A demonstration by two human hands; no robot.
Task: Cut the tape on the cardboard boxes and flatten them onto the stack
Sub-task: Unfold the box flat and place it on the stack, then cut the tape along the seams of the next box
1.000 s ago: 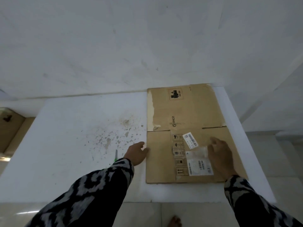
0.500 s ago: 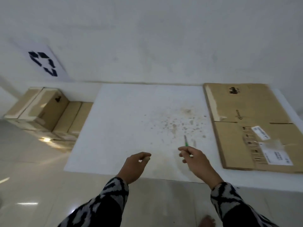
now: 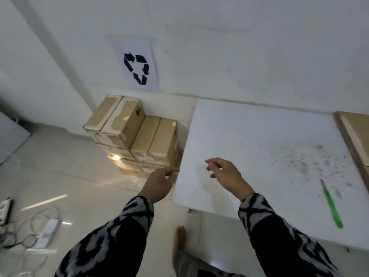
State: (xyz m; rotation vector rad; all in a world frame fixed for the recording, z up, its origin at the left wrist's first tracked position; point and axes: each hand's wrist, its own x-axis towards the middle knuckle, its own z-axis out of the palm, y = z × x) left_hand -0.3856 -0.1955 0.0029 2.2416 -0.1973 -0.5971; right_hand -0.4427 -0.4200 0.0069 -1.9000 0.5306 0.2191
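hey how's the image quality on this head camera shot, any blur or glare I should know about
Head view: dim, flat light; motion blur smears the left hand, the sleeves and the green cutter; a bright glare spot sits at the foot of the stacked boxes; wide-angle distortion bends the table edges.

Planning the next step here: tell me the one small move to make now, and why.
Probably reach both hands, left and right, to the sealed boxes stacked on the floor left of the table and lift one. Both hands are empty, and the green cutter lies on the table.
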